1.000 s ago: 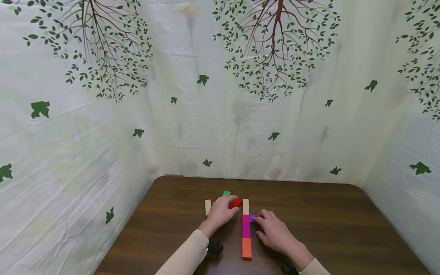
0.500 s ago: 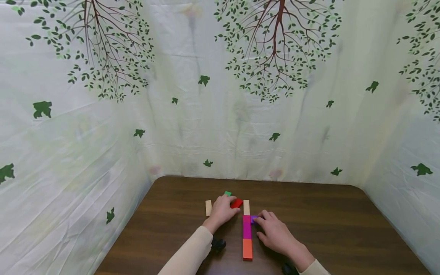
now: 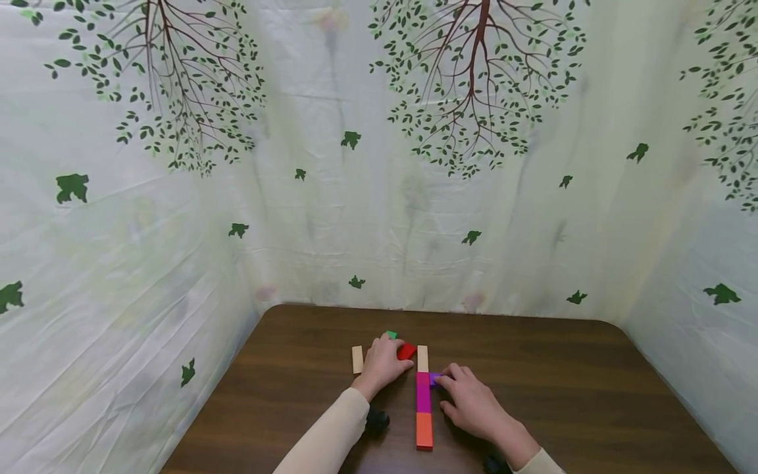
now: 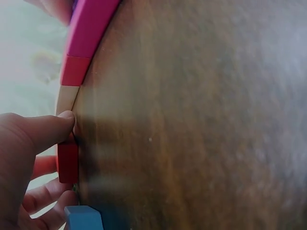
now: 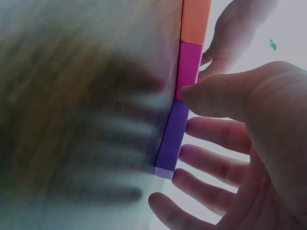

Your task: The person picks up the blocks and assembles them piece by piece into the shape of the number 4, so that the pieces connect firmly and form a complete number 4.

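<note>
My left hand pinches a red block between thumb and fingers, left of a plain wooden block. That wooden block tops a straight row with a magenta block and an orange block. A purple block juts right from the row beside the magenta one. My right hand lies with loosely extended fingers at the purple block, fingertips along its far side. Its thumb overlaps the magenta and purple seam in the right wrist view. The fingers partly hide the purple block in the head view.
A green block lies beyond my left hand, and another plain wooden block to its left. A blue block shows near the left fingers in the left wrist view. The brown table meets a leaf-printed cloth behind.
Both hands stay nearly in place at the red and purple blocks. The left forearm has shifted slightly right since the first frame; the blocks keep their arrangement.
</note>
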The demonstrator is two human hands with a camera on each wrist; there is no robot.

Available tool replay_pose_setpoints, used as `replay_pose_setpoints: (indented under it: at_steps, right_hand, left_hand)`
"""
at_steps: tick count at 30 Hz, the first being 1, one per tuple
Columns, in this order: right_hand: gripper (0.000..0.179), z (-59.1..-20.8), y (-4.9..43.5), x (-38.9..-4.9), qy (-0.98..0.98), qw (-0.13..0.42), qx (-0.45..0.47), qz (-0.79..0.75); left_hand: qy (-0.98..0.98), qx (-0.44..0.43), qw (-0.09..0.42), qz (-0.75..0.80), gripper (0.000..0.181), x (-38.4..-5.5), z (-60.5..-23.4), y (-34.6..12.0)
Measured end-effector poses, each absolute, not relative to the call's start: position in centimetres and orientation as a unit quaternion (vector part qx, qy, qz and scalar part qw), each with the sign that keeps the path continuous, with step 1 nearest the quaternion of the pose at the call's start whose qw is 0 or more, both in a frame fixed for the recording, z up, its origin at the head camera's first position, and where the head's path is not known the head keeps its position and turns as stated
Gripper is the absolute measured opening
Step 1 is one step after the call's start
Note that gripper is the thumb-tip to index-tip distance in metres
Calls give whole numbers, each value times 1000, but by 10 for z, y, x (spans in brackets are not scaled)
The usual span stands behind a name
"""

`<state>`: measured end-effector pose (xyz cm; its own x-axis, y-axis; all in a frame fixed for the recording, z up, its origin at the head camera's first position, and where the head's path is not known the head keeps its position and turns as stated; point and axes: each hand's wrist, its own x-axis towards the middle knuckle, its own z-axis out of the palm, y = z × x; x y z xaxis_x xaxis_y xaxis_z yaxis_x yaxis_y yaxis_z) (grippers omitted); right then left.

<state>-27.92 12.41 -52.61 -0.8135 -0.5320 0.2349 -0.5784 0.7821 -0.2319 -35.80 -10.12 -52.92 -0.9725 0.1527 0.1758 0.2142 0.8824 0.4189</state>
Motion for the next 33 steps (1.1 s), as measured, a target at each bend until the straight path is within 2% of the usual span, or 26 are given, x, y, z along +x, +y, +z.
replay_pose_setpoints:
  at_steps: [17, 24, 33]
  right_hand:
    - [45, -527, 122, -280, -941, 87, 294, 145]
    - [45, -527, 122, -280, -943, 79, 292, 141]
    - [45, -526, 122, -280, -945, 65, 286, 146]
  left_hand:
    - [-961, -96, 82, -247, 35, -362, -531, -105]
    - [-950, -87, 62, -292, 37, -361, -530, -110]
    - [-940, -87, 63, -323, 40, -363, -532, -116]
